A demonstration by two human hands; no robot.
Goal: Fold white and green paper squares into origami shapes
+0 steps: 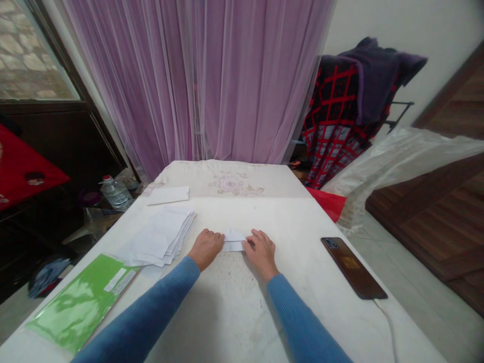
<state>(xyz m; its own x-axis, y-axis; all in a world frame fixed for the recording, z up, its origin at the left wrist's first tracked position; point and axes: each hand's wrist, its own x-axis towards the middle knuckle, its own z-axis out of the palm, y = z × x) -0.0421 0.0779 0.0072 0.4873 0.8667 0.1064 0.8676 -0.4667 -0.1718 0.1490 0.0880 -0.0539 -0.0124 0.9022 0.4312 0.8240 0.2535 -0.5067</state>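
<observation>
A small folded piece of white paper lies on the table between my hands, with a crease running across it and a pointed upper part. My left hand is closed on its left edge, fingers curled together. At the right edge, my right hand pinches the paper between thumb and fingers. Both hands rest low, close to the tabletop. The undersides of the fingers are hidden.
The table has a white flowered cloth. At left are a stack of white sheets, a folded white paper and a green packet. A phone with a cable lies near the right edge.
</observation>
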